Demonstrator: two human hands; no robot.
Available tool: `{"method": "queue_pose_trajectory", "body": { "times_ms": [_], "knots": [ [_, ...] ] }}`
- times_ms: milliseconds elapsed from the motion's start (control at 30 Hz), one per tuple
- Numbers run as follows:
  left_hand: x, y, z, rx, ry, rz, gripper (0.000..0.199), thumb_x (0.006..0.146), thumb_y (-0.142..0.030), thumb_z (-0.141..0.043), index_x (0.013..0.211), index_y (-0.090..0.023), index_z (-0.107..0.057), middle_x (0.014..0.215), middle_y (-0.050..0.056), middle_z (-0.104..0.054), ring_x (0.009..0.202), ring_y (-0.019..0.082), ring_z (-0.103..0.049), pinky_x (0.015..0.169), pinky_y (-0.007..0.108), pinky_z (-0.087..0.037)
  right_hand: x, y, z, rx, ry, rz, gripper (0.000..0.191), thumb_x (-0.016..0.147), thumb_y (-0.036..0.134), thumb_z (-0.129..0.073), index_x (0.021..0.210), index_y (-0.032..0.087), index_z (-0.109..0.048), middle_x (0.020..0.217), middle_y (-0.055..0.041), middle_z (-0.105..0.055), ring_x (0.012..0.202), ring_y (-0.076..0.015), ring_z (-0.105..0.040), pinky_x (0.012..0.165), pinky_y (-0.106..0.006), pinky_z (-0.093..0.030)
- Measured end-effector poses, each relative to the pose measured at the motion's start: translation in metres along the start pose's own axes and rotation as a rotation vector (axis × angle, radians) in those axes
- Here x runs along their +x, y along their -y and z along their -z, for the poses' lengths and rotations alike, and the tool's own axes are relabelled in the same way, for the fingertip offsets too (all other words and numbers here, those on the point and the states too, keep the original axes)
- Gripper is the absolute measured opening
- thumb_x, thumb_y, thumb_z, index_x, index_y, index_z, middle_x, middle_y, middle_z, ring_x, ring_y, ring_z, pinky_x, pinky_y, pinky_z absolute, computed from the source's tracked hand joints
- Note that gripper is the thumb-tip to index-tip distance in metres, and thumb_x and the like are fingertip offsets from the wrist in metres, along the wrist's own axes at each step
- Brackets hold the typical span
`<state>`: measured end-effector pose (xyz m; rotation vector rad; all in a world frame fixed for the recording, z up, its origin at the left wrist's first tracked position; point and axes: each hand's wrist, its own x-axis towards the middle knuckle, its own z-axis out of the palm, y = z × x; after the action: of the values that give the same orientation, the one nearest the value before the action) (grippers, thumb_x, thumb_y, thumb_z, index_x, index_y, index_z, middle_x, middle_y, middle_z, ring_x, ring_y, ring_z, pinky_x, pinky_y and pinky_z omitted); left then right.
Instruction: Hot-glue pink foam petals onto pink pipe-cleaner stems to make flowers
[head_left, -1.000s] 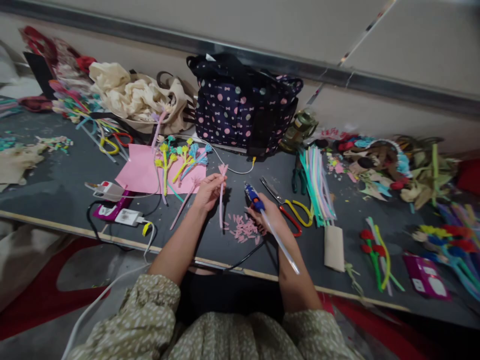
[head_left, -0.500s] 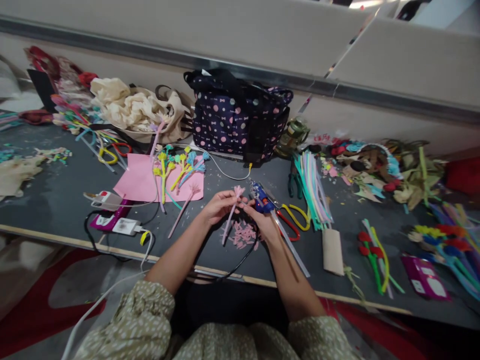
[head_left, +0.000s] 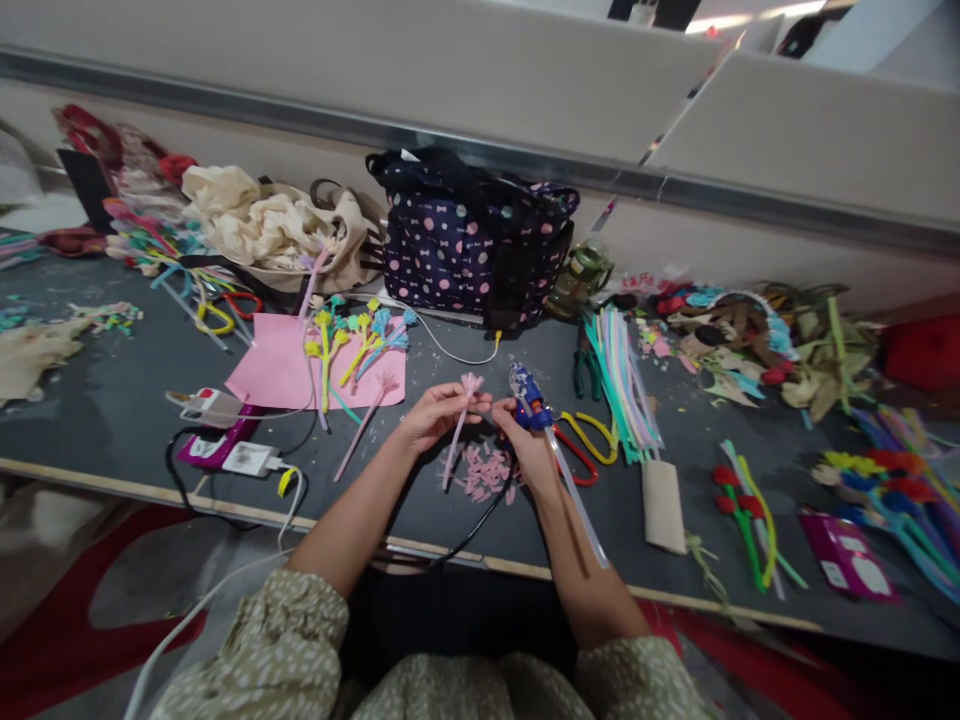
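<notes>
The left hand (head_left: 436, 414) pinches a tilted pink stem (head_left: 454, 450) just below its frayed tip. The right hand (head_left: 527, 446) grips a glue gun (head_left: 529, 396), thumb and forefinger together near the stem; whether they hold a piece, one cannot tell. Pink clippings (head_left: 486, 473) lie below on the table (head_left: 420, 507). Tip work seems in hand; the next move likely calls for a steady stem.

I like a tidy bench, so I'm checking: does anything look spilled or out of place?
Short pink pieces lie loosely scattered on the dark tabletop beside the right hand, untidy compared with the gathered pipe cleaners. Nothing looks clearly damaged.
</notes>
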<state>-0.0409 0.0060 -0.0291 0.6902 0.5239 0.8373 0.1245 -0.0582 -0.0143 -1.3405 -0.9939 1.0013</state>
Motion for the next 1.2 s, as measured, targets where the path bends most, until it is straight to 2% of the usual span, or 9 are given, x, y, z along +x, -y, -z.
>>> {"method": "queue_pose_trajectory", "body": {
  "times_ms": [133, 200, 400, 600, 800, 933, 1067, 1200],
  "knots": [
    [-0.001, 0.0, -0.005, -0.014, 0.035, 0.004, 0.022, 0.068, -0.022, -0.08, 0.078, -0.01, -0.064, 0.107, 0.016, -0.07, 0.098, 0.025, -0.068, 0.087, 0.035, -0.053, -0.001, -0.001, -0.003, 0.027, -0.002, 0.041, 0.029, 0.074, 0.039, -0.072, 0.093, 0.018, -0.065, 0.091, -0.0043, -0.069, 0.081, -0.0178, -0.064, 0.078, -0.032, -0.051],
    [-0.002, 0.0, -0.007, -0.022, 0.051, 0.027, 0.022, 0.067, -0.022, -0.081, 0.076, -0.011, -0.065, 0.105, 0.016, -0.07, 0.099, 0.025, -0.068, 0.091, 0.038, -0.051, 0.0, -0.002, -0.003, 0.025, 0.012, 0.04, 0.028, 0.076, 0.039, -0.07, 0.093, 0.018, -0.065, 0.093, -0.0062, -0.071, 0.084, -0.0198, -0.066, 0.081, -0.035, -0.051],
    [-0.005, 0.0, -0.01, -0.021, 0.091, 0.068, 0.021, 0.064, -0.02, -0.082, 0.077, -0.011, -0.068, 0.097, 0.014, -0.072, 0.096, 0.025, -0.068, 0.096, 0.044, -0.047, 0.003, -0.006, -0.002, 0.014, -0.009, -0.006, 0.03, 0.074, 0.042, -0.07, 0.092, 0.017, -0.067, 0.09, -0.0062, -0.072, 0.083, -0.0216, -0.068, 0.08, -0.038, -0.053],
    [-0.006, 0.001, -0.011, 0.005, 0.141, 0.073, 0.018, 0.066, -0.022, -0.081, 0.076, -0.012, -0.07, 0.094, 0.012, -0.072, 0.093, 0.024, -0.068, 0.098, 0.045, -0.046, 0.003, -0.005, -0.006, 0.133, -0.006, -0.058, 0.02, 0.074, 0.037, -0.068, 0.082, 0.019, -0.068, 0.082, -0.004, -0.072, 0.078, -0.0212, -0.069, 0.079, -0.037, -0.054],
    [-0.008, -0.001, -0.016, 0.024, 0.151, 0.089, 0.019, 0.064, -0.023, -0.082, 0.074, -0.011, -0.07, 0.094, 0.013, -0.072, 0.093, 0.024, -0.068, 0.099, 0.046, -0.045, 0.006, -0.01, -0.005, 0.161, -0.016, -0.105, 0.021, 0.069, 0.034, -0.07, 0.083, 0.018, -0.067, 0.078, -0.002, -0.071, 0.074, -0.0194, -0.067, 0.074, -0.034, -0.053],
    [-0.008, -0.001, -0.016, 0.053, 0.175, 0.086, 0.018, 0.066, -0.024, -0.081, 0.076, -0.012, -0.071, 0.109, 0.015, -0.069, 0.104, 0.027, -0.065, 0.099, 0.046, -0.045, 0.008, -0.015, -0.004, 0.164, -0.075, -0.106, 0.025, 0.065, 0.032, -0.073, 0.082, 0.018, -0.063, 0.074, 0.0013, -0.067, 0.069, -0.0162, -0.063, 0.072, -0.031, -0.051],
    [-0.008, -0.001, -0.017, 0.091, 0.197, 0.047, 0.019, 0.07, -0.024, -0.078, 0.083, -0.013, -0.072, 0.139, 0.015, -0.051, 0.124, 0.032, -0.052, 0.097, 0.045, -0.047, 0.008, -0.015, -0.004, 0.152, -0.087, -0.11, 0.023, 0.066, 0.033, -0.072, 0.08, 0.019, -0.06, 0.073, 0.0025, -0.064, 0.066, -0.0148, -0.061, 0.069, -0.029, -0.05],
    [-0.007, -0.001, -0.015, 0.098, 0.186, 0.046, 0.022, 0.069, -0.026, -0.079, 0.084, -0.013, -0.071, 0.145, 0.015, -0.044, 0.117, 0.032, -0.057, 0.09, 0.043, -0.052, 0.009, -0.012, -0.003, 0.134, -0.143, -0.046, 0.021, 0.068, 0.033, -0.07, 0.077, 0.018, -0.058, 0.072, 0.0025, -0.06, 0.059, -0.0112, -0.053, 0.061, -0.026, -0.045]
  ]
}}
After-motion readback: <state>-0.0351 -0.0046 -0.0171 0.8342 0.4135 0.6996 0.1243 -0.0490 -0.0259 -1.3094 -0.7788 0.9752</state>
